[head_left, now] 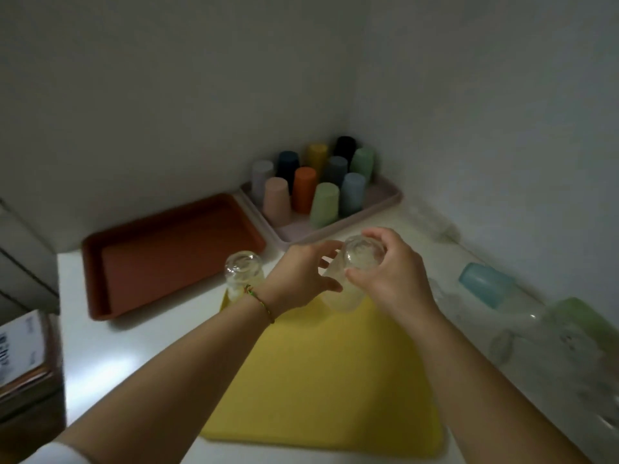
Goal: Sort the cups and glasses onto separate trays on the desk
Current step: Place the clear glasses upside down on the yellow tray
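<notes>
Cups and glasses share a white desk set in a corner of pale walls, seen from above by the person working there.

At the far left edge a brown box with a printed label stands beside the desk. Next comes an orange-brown tray, lying at the back near the wall. To its right, a second glass stands upside down on the far left corner of a yellow tray, which lies nearest the person.

The left hand, with a thin woven bracelet at the wrist, is half open. Its fingers and thumb are spread and curve loosely toward the left side of the held glass; motion blur hides whether they press on it. This clear glass is upside down over the far edge of the yellow tray, and whether its rim rests on the tray cannot be told. The right hand grips it from above, fingers curled over the upturned base and thumb on the near side.

Behind the hands, a pale pink tray sits in the corner, just beside the orange-brown one. It carries coloured cups, all upside down in close rows.

Along the right wall, a light blue cup lies on the desk, with a green cup further right. Blurred clear glasses lie around them.
</notes>
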